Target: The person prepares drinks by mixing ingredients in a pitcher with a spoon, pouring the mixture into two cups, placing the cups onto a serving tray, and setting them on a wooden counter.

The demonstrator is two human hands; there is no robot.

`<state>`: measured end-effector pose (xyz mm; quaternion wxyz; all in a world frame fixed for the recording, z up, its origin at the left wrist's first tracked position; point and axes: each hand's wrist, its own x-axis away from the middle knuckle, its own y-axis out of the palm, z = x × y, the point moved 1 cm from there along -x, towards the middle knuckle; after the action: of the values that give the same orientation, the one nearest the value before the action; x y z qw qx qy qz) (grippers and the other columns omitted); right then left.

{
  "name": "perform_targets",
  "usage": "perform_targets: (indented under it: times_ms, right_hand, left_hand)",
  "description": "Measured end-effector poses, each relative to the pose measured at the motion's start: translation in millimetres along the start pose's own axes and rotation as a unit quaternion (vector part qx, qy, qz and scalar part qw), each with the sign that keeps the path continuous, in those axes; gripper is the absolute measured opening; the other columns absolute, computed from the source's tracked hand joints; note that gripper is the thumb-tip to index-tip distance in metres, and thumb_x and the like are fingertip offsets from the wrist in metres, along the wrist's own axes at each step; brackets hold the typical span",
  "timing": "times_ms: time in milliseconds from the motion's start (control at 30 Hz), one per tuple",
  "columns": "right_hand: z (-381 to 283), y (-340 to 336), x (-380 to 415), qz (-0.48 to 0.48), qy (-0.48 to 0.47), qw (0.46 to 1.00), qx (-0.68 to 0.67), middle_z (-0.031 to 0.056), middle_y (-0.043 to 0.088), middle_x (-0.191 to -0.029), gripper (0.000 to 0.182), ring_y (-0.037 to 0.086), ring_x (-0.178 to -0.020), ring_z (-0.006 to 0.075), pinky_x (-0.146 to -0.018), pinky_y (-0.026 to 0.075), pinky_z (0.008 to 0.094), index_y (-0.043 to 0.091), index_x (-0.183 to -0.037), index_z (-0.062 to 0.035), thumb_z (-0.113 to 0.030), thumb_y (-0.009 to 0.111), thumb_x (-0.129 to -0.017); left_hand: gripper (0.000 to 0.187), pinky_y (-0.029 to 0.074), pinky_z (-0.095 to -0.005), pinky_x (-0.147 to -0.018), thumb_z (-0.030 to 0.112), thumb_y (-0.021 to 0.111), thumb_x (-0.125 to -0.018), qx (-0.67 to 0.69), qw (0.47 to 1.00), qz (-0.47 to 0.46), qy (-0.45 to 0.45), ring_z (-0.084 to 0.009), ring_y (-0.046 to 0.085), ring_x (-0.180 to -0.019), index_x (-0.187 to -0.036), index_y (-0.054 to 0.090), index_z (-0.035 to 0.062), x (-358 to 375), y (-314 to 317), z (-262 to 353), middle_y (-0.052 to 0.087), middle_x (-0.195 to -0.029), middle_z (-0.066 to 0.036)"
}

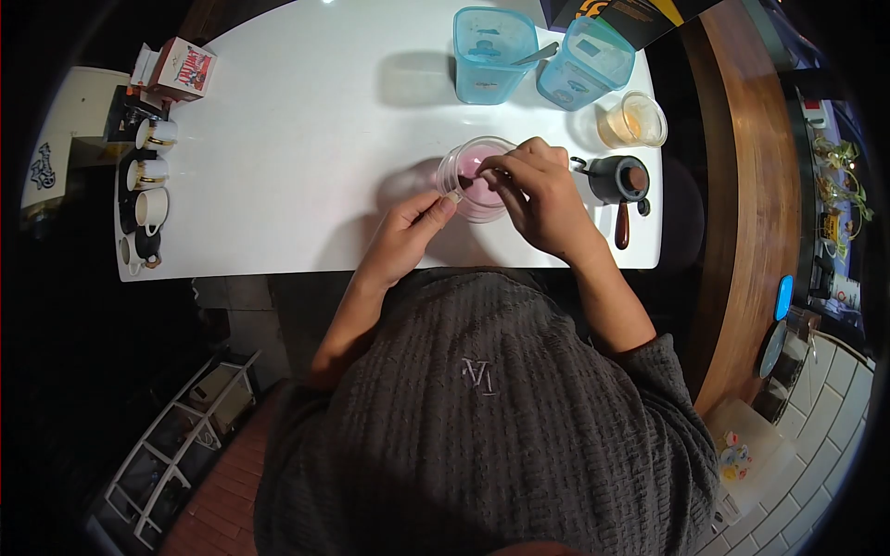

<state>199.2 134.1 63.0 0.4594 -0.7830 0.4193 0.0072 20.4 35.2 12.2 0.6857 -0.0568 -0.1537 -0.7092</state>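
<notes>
A clear glass bowl or jar point(489, 215) with pink contents stands near the front edge of the white table. My left hand point(408, 232) pinches its left rim between thumb and fingers. Over its right side, my right hand point(542, 195) is closed on a thin utensil whose dark end shows at the pink contents; most of the utensil is hidden by the fingers. Just right of my right hand sits a dark pot point(607, 190) with a brown round thing on it and a wooden handle pointing toward me.
Two blue translucent containers point(482, 83) point(584, 69) stand at the back, a spoon point(538, 55) in one. A glass point(632, 120) with pale contents is at right. White cups point(151, 210) and a small box point(184, 70) line the left edge of the table point(269, 111).
</notes>
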Motion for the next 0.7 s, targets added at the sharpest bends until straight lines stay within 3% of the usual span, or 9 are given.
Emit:
perform_targets:
  times_ms: [67,167,300,400,467,600,700]
  right_hand:
    - [-1.7,-4.6,0.0,-0.055,0.011,0.998,-0.002,0.0026,0.06,-0.078,0.013,0.051,-0.08,0.0222,-0.073,0.032,0.0355,0.064,-0.089,-0.009,-0.009,0.066,-0.076]
    - [-0.7,-10.0,-2.0,-0.04,0.006,0.998,0.058,0.0026,0.061,-0.078,0.012,0.05,-0.08,0.022,-0.073,0.032,0.0355,0.064,-0.089,-0.009,-0.01,0.066,-0.077]
    - [0.6,-6.2,-2.7,-0.005,0.002,0.995,0.102,0.0028,0.061,-0.077,0.012,0.05,-0.08,0.0219,-0.073,0.031,0.0355,0.064,-0.088,-0.0084,-0.011,0.067,-0.077]
    - [4.4,-1.0,1.0,0.021,-0.009,1.0,0.018,0.0024,0.061,-0.078,0.013,0.051,-0.08,0.0217,-0.073,0.031,0.0357,0.065,-0.089,-0.0086,-0.011,0.067,-0.077]
    - [4.1,-3.1,4.0,-0.043,0.004,0.999,-0.012,0.0016,0.062,-0.083,0.017,0.051,-0.08,0.0214,-0.074,0.032,0.0357,0.066,-0.093,-0.0095,-0.009,0.068,-0.076]
    - [4.9,-13.3,3.1,-0.056,0.0,0.998,0.021,0.0007,0.062,-0.084,0.021,0.051,-0.08,0.0208,-0.074,0.032,0.035,0.066,-0.097,-0.0106,-0.008,0.068,-0.076]
    - [4.3,-14.3,1.5,-0.01,-0.013,0.999,0.038,0.0,0.062,-0.083,0.023,0.051,-0.08,0.0198,-0.073,0.033,0.0337,0.066,-0.098,-0.011,-0.008,0.069,-0.075]
  left_hand:
    - [0.029,0.033,-0.0199,-0.066,0.027,0.05,-0.098,-0.001,1.0,-0.002,0.019,-0.0043,0.038,-0.071,-0.082,0.057,0.0041,0.5,1.9,4.5,0.045,-0.074,0.006]
    - [0.025,0.032,-0.0175,-0.062,0.023,0.053,-0.098,0.003,0.999,-0.015,0.028,-0.0012,0.038,-0.07,-0.093,0.062,0.0005,0.1,-1.7,-6.1,0.046,-0.074,0.009]
    - [0.025,0.032,-0.0176,-0.062,0.023,0.053,-0.098,0.002,0.999,-0.014,0.037,-0.0013,0.038,-0.07,-0.092,0.062,0.0008,0.8,0.5,-3.1,0.046,-0.074,0.009]
    - [0.025,0.033,-0.0178,-0.062,0.023,0.053,-0.097,-0.004,0.999,-0.005,0.034,-0.0016,0.038,-0.071,-0.093,0.062,0.0007,0.8,-1.7,-2.8,0.046,-0.075,0.009]
    - [0.025,0.033,-0.0178,-0.063,0.023,0.054,-0.097,-0.009,0.999,-0.001,0.042,-0.002,0.039,-0.071,-0.096,0.063,-0.0002,0.6,-4.4,-6.5,0.047,-0.075,0.008]
    - [0.025,0.033,-0.0182,-0.064,0.023,0.055,-0.097,-0.006,0.998,0.028,0.047,-0.0024,0.039,-0.072,-0.092,0.062,-0.0011,3.8,0.8,5.6,0.047,-0.076,0.007]
    - [0.027,0.034,-0.0202,-0.061,0.024,0.056,-0.096,-0.056,0.995,0.046,0.066,-0.0035,0.039,-0.069,-0.085,0.06,-0.0011,5.3,-0.7,10.7,0.047,-0.072,0.006]
